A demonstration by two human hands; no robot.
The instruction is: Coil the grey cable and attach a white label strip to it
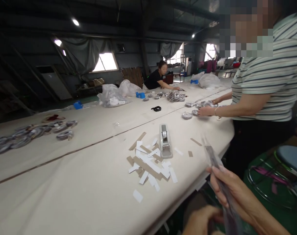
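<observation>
My right hand point(228, 184) is closed around a long, soft greyish-purple strip point(223, 186) at the lower right. The strip's blurred upper end stands above my fingers, near the table edge, and its lower part hangs toward my lap. Low in the picture, my left hand point(203, 218) is curled beside the strip's lower part. Motion blurs it and what its fingers hold is hidden. On the table in front stands a tape dispenser point(165, 142) with a pale body. Loose white and brown card pieces point(148, 163) lie scattered beside it.
A co-worker in a striped shirt point(268, 85) handles coiled strips point(187, 115) at right. Another person point(154, 80) leans over the far side. More coils point(26, 135) lie at left. Plastic bags point(111, 94) and a black coil point(157, 108) rest farther back; a stool point(291, 160) stands at right.
</observation>
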